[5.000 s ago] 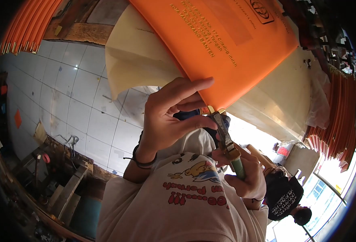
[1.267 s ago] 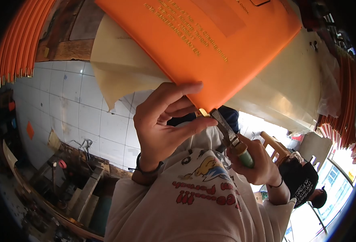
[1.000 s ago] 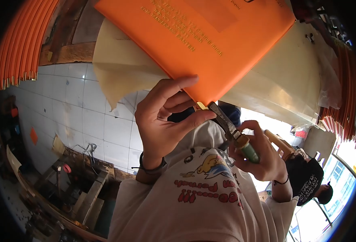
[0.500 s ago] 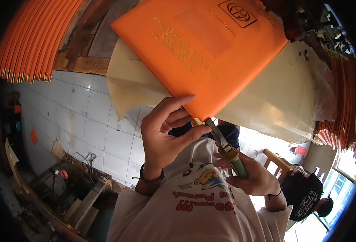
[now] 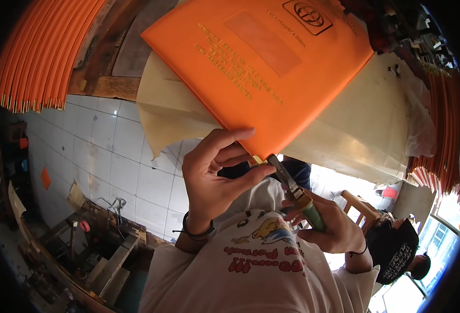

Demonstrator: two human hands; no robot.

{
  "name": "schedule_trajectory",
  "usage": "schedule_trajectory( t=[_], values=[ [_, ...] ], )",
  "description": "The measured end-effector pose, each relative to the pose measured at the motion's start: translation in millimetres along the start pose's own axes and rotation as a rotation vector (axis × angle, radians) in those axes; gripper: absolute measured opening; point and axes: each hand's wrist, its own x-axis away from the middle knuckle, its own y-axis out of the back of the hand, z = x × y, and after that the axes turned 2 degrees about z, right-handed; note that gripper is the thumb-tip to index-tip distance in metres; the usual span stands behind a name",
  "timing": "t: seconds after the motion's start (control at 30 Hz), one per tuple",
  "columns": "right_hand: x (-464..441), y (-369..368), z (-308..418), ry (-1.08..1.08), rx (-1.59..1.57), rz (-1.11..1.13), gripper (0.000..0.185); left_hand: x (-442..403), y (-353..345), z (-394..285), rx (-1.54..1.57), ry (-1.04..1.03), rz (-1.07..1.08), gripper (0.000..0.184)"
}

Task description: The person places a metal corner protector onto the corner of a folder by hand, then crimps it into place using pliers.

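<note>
An orange folder (image 5: 292,99) with gold lettering, a clear window and a black emblem lies with one corner jutting over the edge toward me. My left hand (image 5: 209,175) grips that corner, index finger on the cover and thumb close to a small gold metal corner piece (image 5: 258,159). In my right hand (image 5: 336,227) are pliers (image 5: 311,215) with green handle grips, closed around by my fingers. Their metal jaws are right at the folder's corner, by the gold piece. Whether the jaws are clamped on it, I cannot tell.
Beneath the folder lies a yellowish sheet (image 5: 360,135) over the worktable. Stacks of orange folders (image 5: 45,57) with gold corners stand at left, and another orange stack (image 5: 443,130) at right. A person in a black cap (image 5: 396,248) is at lower right, near a wooden stool (image 5: 360,208).
The pliers and my right hand have shifted slightly right and down. My left hand keeps its hold, and the folder has moved only a little.
</note>
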Motion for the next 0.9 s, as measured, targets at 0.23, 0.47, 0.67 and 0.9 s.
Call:
schedule_trajectory(
  t=[0.23,0.47,0.67,0.9],
  values=[
    [2,-13,-2,-0.046,-0.041,-0.265,0.042,1,-2,4,0.014,-0.005,-0.033,0.061],
    [-13,-3,-1,-0.13,0.144,-0.166,0.028,0,-2,0,-0.038,-0.001,-0.028,0.053],
    [-14,-15,-15,-0.059,-0.012,-0.267,0.027,3,1,4,0.017,0.019,-0.027,0.06],
    [1,-19,-17,-0.003,-0.01,-0.26,0.031,1,-2,0,-0.003,0.02,-0.028,0.055]
  ],
)
